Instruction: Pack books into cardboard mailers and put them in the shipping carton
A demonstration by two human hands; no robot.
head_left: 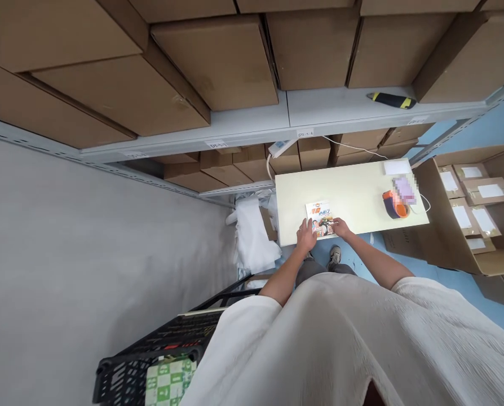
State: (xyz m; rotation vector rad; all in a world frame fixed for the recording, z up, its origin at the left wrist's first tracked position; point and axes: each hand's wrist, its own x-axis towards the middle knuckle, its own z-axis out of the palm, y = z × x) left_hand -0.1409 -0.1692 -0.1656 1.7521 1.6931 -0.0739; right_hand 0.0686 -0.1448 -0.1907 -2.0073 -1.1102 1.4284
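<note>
A thin book (319, 211) with a white, picture-printed cover and orange and blue lettering lies at the near edge of a pale table (353, 194). My left hand (306, 235) grips its left edge, fingers bent over the near corner. At the right edge, my right hand (341, 228) has its fingers closed against the cover's side. Both palms face down and hide parts of the near corners. Farther right on the table sits an orange and dark tape dispenser (396, 206), beside a pixelated pinkish item (405, 190).
A white block (396, 167) lies at the table's far right. Shelves of cardboard boxes (218, 62) rise ahead, with a utility knife (391, 101) and a power strip (281, 148). An open carton (455, 248) stands right; a black crate (120, 369) and white wrapping (254, 237) are left.
</note>
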